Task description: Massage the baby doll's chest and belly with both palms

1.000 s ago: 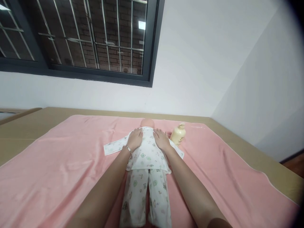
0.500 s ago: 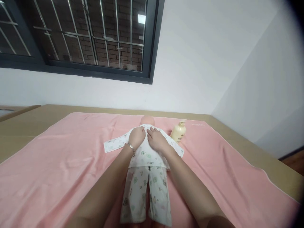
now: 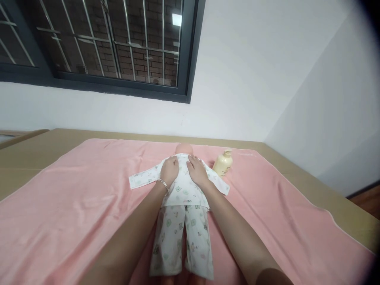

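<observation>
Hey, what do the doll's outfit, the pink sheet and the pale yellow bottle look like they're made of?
Outfit: probably thin cotton, matte and printed, draping softly. Pink sheet: fabric, perhaps short plush, its folds showing a faint sheen. Bottle: likely plastic, smooth and glossy, with highlights on its shoulder.

Lone head-worn view; forward and down

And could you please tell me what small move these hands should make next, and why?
I'd probably ease the left hand and the right hand lightly toward each other: they rest on either side of the patterned top, near its upper edge by the doll's head, and a strip of fabric between them is uncovered, leaving room for a short inward stroke.
</observation>
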`<state>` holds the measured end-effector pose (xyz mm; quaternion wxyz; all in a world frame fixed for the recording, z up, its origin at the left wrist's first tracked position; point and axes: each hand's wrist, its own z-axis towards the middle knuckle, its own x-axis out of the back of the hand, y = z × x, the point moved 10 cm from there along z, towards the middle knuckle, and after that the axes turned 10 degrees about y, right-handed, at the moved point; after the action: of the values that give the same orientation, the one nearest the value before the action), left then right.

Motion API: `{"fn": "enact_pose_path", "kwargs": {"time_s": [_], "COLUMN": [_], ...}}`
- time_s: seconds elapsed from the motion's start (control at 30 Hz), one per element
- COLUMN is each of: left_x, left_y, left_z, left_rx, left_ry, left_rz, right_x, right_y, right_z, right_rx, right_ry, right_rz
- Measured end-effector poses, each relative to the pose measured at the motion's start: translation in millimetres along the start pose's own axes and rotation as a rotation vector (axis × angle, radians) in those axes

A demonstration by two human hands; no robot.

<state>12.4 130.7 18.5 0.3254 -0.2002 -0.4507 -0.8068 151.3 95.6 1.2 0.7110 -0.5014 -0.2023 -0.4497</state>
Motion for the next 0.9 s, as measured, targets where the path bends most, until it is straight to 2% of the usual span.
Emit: {"fn": "enact_pose_path", "kwargs": {"time_s": [0.2,0.43,0.63,0.77,0.9], "left_x": [7.0,18.3,18.1,15.6,11.4], "left_y": [-7.6,-19.8,-26.1,-18.6,2.4], "left_z": [-1.4,-2.3,-3.0,-0.6,3.8], "left_rx": [0.069,0.182,0.238,0.176,0.034], "left_ry": [0.049,0.150,0.188,0.137,-0.016], "left_rz": [-0.041,-0.188,-0.276,-0.210,-0.058], "right_x": [1.0,3.3,2.5,9.1,19.8], "right_y": [-1.0,-3.0,-1.2,20.1,31.2], "right_z": [-0.3,-0.3,-0.1,4.7,5.3], "right_rx": [0.008,0.017,0.013,-0.089,-0.166], "right_ry": [-0.003,0.002,-0.007,-0.033,-0.088], "right_rz": [-0.012,-0.021,-0.037,-0.107,-0.257]}}
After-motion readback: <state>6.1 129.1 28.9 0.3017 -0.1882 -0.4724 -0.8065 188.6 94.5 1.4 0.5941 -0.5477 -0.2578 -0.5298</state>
